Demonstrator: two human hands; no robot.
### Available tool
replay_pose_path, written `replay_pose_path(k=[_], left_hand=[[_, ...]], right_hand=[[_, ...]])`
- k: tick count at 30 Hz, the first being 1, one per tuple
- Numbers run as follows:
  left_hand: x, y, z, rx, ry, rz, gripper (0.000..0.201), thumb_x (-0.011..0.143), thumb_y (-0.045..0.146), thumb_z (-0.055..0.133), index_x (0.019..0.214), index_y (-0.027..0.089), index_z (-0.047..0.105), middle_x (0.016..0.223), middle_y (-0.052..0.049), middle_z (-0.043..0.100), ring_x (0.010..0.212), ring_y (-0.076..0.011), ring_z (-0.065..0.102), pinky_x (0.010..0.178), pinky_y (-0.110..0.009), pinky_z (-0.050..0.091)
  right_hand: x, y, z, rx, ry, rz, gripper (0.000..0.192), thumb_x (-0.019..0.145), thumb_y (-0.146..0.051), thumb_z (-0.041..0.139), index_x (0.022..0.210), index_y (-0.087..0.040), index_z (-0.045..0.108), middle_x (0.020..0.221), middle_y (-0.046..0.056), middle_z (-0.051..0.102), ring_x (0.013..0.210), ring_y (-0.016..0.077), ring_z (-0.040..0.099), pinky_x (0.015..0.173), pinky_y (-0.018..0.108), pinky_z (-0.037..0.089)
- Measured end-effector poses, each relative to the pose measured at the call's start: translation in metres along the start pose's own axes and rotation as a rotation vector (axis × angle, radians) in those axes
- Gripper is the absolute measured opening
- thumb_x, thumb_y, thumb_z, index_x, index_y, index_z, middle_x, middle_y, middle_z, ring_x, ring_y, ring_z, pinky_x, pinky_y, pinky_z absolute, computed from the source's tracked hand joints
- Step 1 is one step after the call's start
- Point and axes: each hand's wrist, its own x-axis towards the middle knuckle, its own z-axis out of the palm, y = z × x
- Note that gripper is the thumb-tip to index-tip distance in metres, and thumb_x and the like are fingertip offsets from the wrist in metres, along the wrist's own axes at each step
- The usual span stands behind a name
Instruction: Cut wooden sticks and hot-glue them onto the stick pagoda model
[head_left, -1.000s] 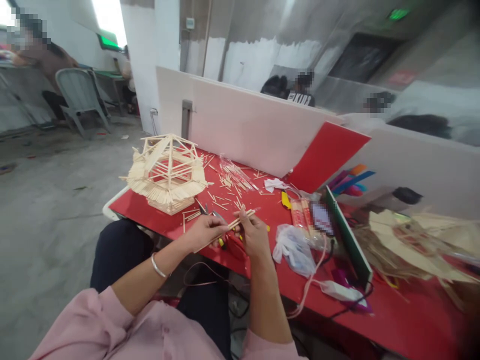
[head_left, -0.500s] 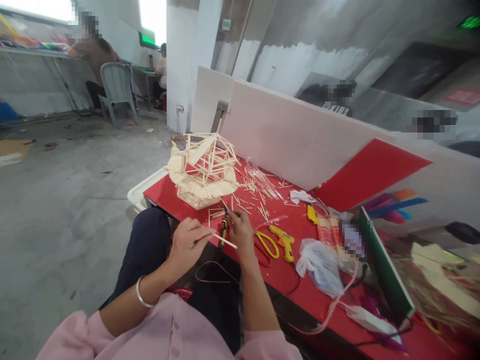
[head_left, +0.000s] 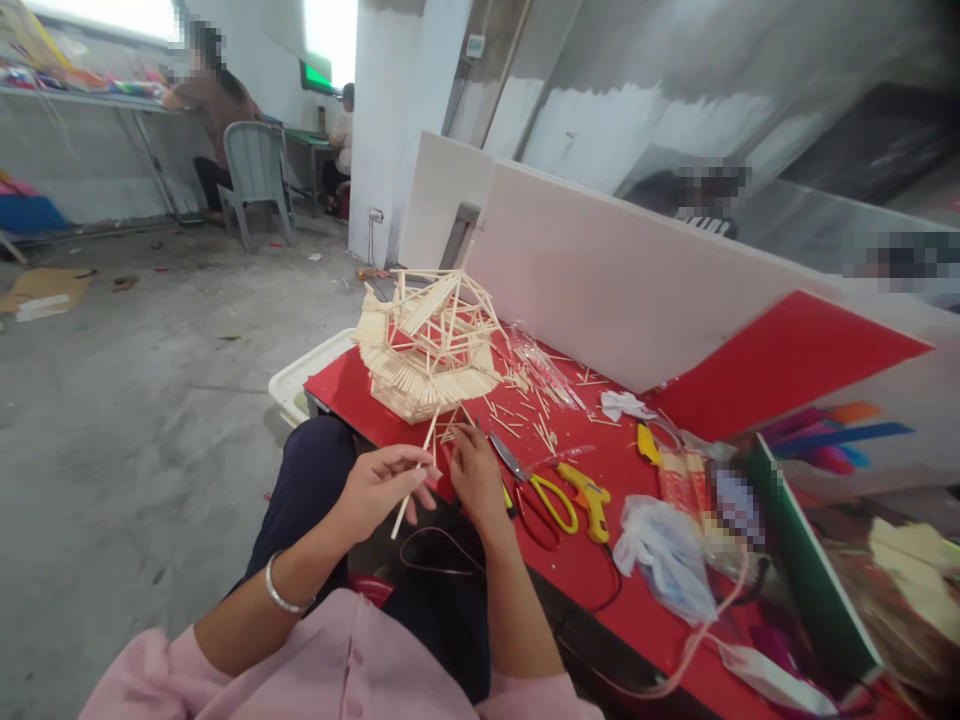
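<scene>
My left hand (head_left: 386, 485) pinches a thin, pale wooden stick (head_left: 399, 517) between thumb and fingers; its far end reaches up toward the model. My right hand (head_left: 474, 470) is at the table's near edge, its fingers curled over a yellow-and-black hand tool (head_left: 509, 500) that is mostly hidden. Beyond both hands stands a pavilion-like model (head_left: 431, 385) built of sticks, with an open frame on top and a flared, slatted roof. Scissors (head_left: 553, 503) with a yellow handle lie right of my right hand, a red loop beside it.
Loose sticks (head_left: 536, 420) are scattered over the red tabletop (head_left: 337, 385). A yellow glue gun (head_left: 589, 497), a plastic bag (head_left: 664, 555) and a green-sided board (head_left: 817, 560) lie to the right. White panels (head_left: 570, 260) wall the back. Other people sit farther off.
The stick in my left hand has swung from pointing right to pointing forward toward the model. My right hand now covers most of the yellow-and-black tool. The view has shifted slightly.
</scene>
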Motion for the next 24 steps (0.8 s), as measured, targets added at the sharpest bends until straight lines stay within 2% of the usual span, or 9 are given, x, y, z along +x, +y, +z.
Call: replay_pose_path(k=[3, 4, 7, 9, 11, 13, 16, 20, 24], left_hand=[[0.002, 0.0, 0.005, 0.044, -0.026, -0.069, 0.034, 0.08, 0.04, 0.07, 0.099, 0.014, 0.06, 0.088, -0.01, 0.074, 0.037, -0.0088, 0.057, 0.029, -0.016, 0.034], [0.003, 0.0, 0.007, 0.038, -0.038, -0.082, 0.035, 0.081, 0.042, 0.069, 0.101, 0.015, 0.058, 0.085, -0.008, 0.073, 0.034, -0.0072, 0.054, 0.028, -0.015, 0.03], [0.002, -0.001, 0.009, 0.025, -0.078, -0.106, 0.037, 0.08, 0.044, 0.07, 0.097, 0.018, 0.05, 0.072, -0.001, 0.07, 0.029, -0.0048, 0.047, 0.028, -0.014, 0.027], [-0.001, -0.002, 0.008, 0.035, -0.096, -0.124, 0.04, 0.078, 0.046, 0.072, 0.093, 0.019, 0.046, 0.07, 0.0, 0.069, 0.028, -0.0044, 0.045, 0.028, -0.014, 0.029], [-0.007, -0.003, 0.004, 0.051, -0.096, -0.137, 0.043, 0.077, 0.048, 0.073, 0.093, 0.019, 0.045, 0.072, -0.001, 0.071, 0.029, -0.0046, 0.045, 0.029, -0.015, 0.03], [-0.011, -0.004, 0.0, 0.066, -0.066, -0.136, 0.044, 0.076, 0.049, 0.072, 0.095, 0.019, 0.047, 0.071, -0.003, 0.072, 0.031, -0.0055, 0.047, 0.031, -0.015, 0.031], [-0.009, 0.002, -0.001, 0.081, 0.027, -0.113, 0.041, 0.077, 0.05, 0.07, 0.092, 0.016, 0.054, 0.062, -0.003, 0.069, 0.034, -0.006, 0.047, 0.035, -0.015, 0.03], [0.009, 0.019, 0.006, 0.071, 0.181, -0.011, 0.037, 0.074, 0.049, 0.072, 0.08, 0.014, 0.061, 0.05, 0.003, 0.058, 0.037, -0.0047, 0.044, 0.038, -0.015, 0.031], [0.032, 0.036, 0.011, -0.014, 0.237, 0.043, 0.037, 0.069, 0.048, 0.076, 0.076, 0.015, 0.06, 0.045, 0.005, 0.053, 0.034, -0.0038, 0.04, 0.036, -0.015, 0.029]], right_hand=[[-0.023, -0.026, -0.016, 0.161, -0.015, 0.08, 0.043, 0.097, -0.036, 0.034, 0.111, -0.017, 0.07, 0.081, 0.006, 0.069, 0.071, 0.0165, 0.063, 0.066, 0.028, 0.052], [-0.029, -0.036, -0.021, 0.314, -0.043, 0.157, 0.046, 0.098, -0.04, 0.033, 0.11, -0.016, 0.071, 0.071, 0.003, 0.067, 0.064, 0.0154, 0.061, 0.061, 0.027, 0.05], [-0.036, -0.059, -0.027, 0.661, -0.107, 0.313, 0.041, 0.089, -0.049, 0.053, 0.102, -0.016, 0.074, 0.073, 0.003, 0.069, 0.068, 0.0164, 0.063, 0.064, 0.027, 0.051], [-0.035, -0.068, -0.027, 0.776, -0.104, 0.38, 0.036, 0.081, -0.048, 0.064, 0.096, -0.017, 0.076, 0.079, 0.005, 0.072, 0.073, 0.0177, 0.065, 0.068, 0.028, 0.053], [-0.032, -0.074, -0.025, 0.831, -0.103, 0.419, 0.034, 0.079, -0.048, 0.066, 0.091, -0.018, 0.076, 0.078, 0.005, 0.073, 0.07, 0.0171, 0.065, 0.066, 0.028, 0.053], [-0.027, -0.079, -0.025, 0.817, -0.089, 0.387, 0.031, 0.08, -0.046, 0.065, 0.086, -0.018, 0.077, 0.074, 0.004, 0.072, 0.067, 0.0162, 0.064, 0.063, 0.027, 0.052], [-0.013, -0.088, -0.029, 0.711, -0.032, 0.254, 0.027, 0.082, -0.042, 0.063, 0.08, -0.018, 0.075, 0.074, 0.004, 0.071, 0.068, 0.0156, 0.064, 0.064, 0.026, 0.052], [0.015, -0.101, -0.031, 0.62, 0.026, 0.126, 0.026, 0.086, -0.04, 0.06, 0.084, -0.018, 0.075, 0.08, 0.004, 0.072, 0.074, 0.0158, 0.064, 0.07, 0.026, 0.052], [0.036, -0.111, -0.03, 0.589, 0.009, 0.076, 0.03, 0.09, -0.04, 0.054, 0.084, -0.018, 0.074, 0.077, 0.003, 0.072, 0.075, 0.0162, 0.065, 0.072, 0.026, 0.052]])
